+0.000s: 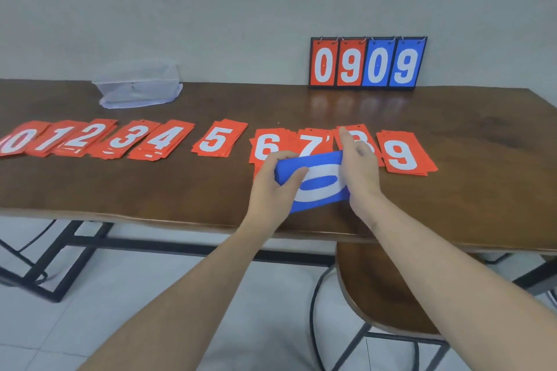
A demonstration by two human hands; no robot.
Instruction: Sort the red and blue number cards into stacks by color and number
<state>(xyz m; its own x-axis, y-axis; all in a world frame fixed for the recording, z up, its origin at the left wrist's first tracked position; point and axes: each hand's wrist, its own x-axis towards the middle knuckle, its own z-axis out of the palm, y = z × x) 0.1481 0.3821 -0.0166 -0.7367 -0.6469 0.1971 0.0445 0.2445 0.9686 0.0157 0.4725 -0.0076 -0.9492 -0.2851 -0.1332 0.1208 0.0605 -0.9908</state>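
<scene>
Both hands hold a stack of blue cards (316,182) just above the worktop (150,187), near its front edge. The top card shows a white 0 lying sideways. The left hand (275,182) curls its fingers round the stack's left end, thumb on top. The right hand (358,164) grips the right end, its fingers bent over the far edge. Behind the hands a row of red card stacks (217,138) runs along the middle of the worktop, numbered 0 to 9 from left to right; the 8 is partly hidden by the right hand. At the back edge stand a flip scoreboard (367,63) reading 0909 and, further left, a clear plastic box (138,83).
</scene>
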